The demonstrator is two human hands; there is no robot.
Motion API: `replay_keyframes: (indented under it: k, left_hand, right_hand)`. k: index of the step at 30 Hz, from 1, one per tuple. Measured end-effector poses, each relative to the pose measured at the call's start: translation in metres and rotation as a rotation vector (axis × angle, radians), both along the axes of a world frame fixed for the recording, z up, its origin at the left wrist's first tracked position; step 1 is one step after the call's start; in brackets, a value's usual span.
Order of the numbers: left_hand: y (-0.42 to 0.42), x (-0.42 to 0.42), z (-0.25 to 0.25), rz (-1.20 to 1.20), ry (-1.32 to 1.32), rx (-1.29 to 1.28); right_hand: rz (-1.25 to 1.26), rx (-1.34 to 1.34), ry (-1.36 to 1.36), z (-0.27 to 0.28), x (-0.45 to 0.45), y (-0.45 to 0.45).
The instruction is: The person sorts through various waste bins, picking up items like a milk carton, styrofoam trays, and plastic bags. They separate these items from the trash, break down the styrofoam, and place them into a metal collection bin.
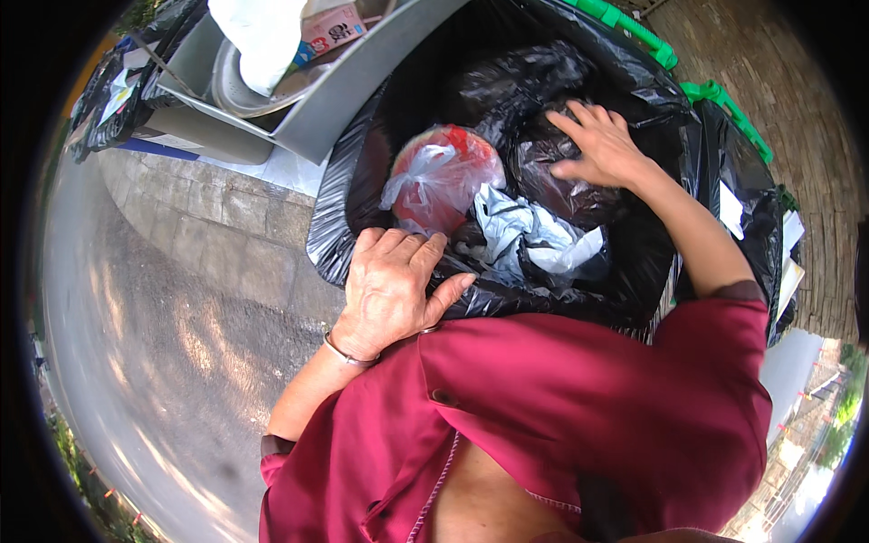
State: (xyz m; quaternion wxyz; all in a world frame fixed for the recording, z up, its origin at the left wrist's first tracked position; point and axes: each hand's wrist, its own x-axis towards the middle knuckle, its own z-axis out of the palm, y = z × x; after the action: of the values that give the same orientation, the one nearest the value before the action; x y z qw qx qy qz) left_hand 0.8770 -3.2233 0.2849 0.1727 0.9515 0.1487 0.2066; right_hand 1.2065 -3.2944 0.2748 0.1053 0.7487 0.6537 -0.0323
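Observation:
Before me stands a trash bin lined with a black plastic liner [339, 224]. My left hand [394, 285], a metal bangle at its wrist, grips the near-left rim with its fingers curled over the liner. Inside the bin, my right hand [604, 146] is spread palm down over a dark, filled plastic bag [563, 183], seemingly touching it; its fingers hold nothing. A knotted clear plastic bag with something red and round in it [445, 180] lies left of that bag. Below them is a crumpled pale plastic bag [529, 227]. Another black bag [523, 75] fills the far side.
A grey open container [360, 75] at the upper left holds a metal pan [227, 88], a white bag [261, 41] and a pink printed carton [333, 27]. Green bin handles [730, 115] edge the right side, next to another black-lined bin [747, 197]. Stone kerb [224, 251] borders the road [149, 339].

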Motion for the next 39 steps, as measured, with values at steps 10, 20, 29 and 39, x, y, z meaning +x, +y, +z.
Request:
replay_keyframes:
  k: [10,20,29,39]
  left_hand:
    - [0.0,0.001,-0.002,-0.052,0.021,0.014]
    - [0.0,-0.001,-0.003,-0.041,0.01,0.008]
    - [-0.004,-0.007,-0.004,0.019,-0.089,0.05]
    - [-0.006,-0.011,-0.011,0.04,-0.19,0.144]
  right_hand:
    - [-0.323,-0.34,0.06,-0.097,0.034,-0.014]
    - [-0.278,-0.221,-0.025,-0.068,0.02,-0.019]
    - [0.341,-0.066,0.358,-0.044,-0.07,-0.076]
    - [0.402,-0.683,0.173,-0.101,-0.083,-0.049]
